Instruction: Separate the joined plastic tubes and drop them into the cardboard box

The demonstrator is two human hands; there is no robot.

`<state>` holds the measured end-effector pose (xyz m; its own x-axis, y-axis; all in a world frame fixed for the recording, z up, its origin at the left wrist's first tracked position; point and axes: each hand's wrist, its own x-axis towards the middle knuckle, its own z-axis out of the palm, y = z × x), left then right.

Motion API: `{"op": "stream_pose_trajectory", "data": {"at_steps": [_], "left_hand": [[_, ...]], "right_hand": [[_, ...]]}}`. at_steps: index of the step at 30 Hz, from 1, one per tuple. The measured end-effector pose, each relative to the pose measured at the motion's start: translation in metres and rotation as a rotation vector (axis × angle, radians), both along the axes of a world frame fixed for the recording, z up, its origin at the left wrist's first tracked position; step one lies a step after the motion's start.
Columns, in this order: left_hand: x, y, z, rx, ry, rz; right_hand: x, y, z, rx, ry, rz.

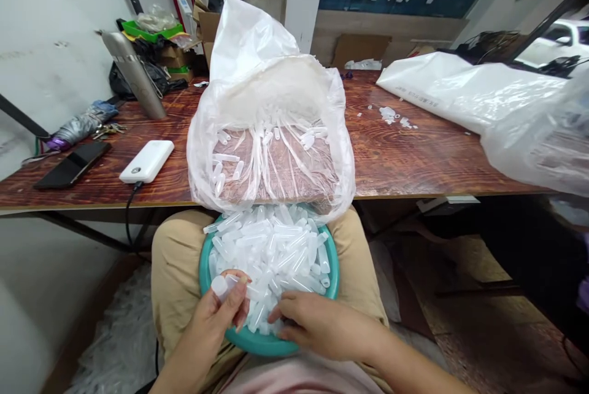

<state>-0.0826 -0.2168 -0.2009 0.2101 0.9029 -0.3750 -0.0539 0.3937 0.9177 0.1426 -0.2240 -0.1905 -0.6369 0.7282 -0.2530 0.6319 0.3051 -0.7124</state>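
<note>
My left hand [225, 303] is closed around a translucent plastic tube with a round white end [219, 286]; a second clear piece shows by the thumb. My right hand [308, 320] reaches down over the near right side of the teal basin [334, 286]. Its fingers are bent but apart, their tips at the tubes, and I make out nothing held between them. Many small translucent tubes [276, 247] lie heaped in the basin, which rests between the knees under the table edge.
On the wooden table [414, 161], an open plastic bag [271, 75] holds a few loose tubes. A white power bank [147, 161], a phone [72, 164] and a steel flask [133, 75] stand left. A white sack [437, 84] lies right. More clear pieces [119, 332] cover the floor at left.
</note>
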Motion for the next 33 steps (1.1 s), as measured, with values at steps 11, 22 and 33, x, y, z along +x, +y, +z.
{"op": "stream_pose_trajectory", "data": {"at_steps": [11, 22, 33], "left_hand": [[0.014, -0.009, 0.018, -0.016, -0.151, 0.069], [0.035, -0.019, 0.011, -0.177, -0.548, 0.285], [0.033, -0.029, -0.004, 0.104, -0.385, 0.166]], "right_hand": [[0.002, 0.002, -0.006, -0.172, 0.55, -0.699], [-0.026, -0.016, -0.01, 0.339, 0.675, -0.621], [-0.031, -0.018, -0.006, -0.004, 0.764, -0.769]]}}
